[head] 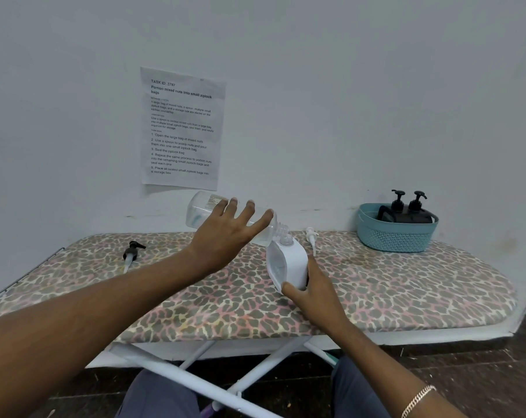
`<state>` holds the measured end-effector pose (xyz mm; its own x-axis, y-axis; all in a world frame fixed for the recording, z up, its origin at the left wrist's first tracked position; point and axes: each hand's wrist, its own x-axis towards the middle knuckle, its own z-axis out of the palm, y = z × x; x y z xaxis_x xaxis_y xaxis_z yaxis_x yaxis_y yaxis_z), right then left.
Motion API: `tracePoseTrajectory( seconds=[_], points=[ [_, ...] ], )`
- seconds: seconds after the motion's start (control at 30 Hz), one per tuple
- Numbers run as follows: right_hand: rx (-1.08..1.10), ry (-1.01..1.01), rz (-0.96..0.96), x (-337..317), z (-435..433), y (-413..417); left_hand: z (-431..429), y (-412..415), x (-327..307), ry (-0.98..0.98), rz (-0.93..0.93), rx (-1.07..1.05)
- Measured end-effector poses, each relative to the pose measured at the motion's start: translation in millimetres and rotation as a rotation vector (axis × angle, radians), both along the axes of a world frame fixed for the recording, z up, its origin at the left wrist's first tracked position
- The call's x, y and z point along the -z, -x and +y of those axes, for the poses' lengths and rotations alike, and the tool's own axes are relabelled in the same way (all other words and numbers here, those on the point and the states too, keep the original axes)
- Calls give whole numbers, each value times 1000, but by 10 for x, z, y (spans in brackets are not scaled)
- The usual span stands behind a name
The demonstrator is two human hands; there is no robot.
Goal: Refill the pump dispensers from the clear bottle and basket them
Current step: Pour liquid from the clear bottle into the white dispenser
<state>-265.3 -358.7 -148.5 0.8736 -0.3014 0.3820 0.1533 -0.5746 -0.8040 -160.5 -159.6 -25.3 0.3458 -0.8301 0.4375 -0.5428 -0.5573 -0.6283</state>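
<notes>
- Left hand point(225, 233) holds the clear bottle point(207, 212) tilted, fingers spread over it; smooth, probably slippery, nearly empty, so light.
- Right hand point(313, 289) grips the white dispenser point(288, 267) low, at center; the basket point(396, 233) is at 3 o'clock.

Leopard-print board point(376, 285); teal basket point(373, 233) (black dispensers point(406, 214)), white dispenser point(291, 263)

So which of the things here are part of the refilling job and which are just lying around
Part of the job:
clear bottle, tipped in the left hand
white dispenser, in the right hand
white pump
black pump
basket holding two black dispensers

Lying about:
wall sheet
</notes>
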Motion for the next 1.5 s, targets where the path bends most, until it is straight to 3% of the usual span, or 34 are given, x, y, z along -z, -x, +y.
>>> tracePoseTrajectory(
  seconds=[1.5],
  points=[
    [1, 0, 24, -39, 8, 34, -12, -7, -103, -112, -47, -16]
  ],
)
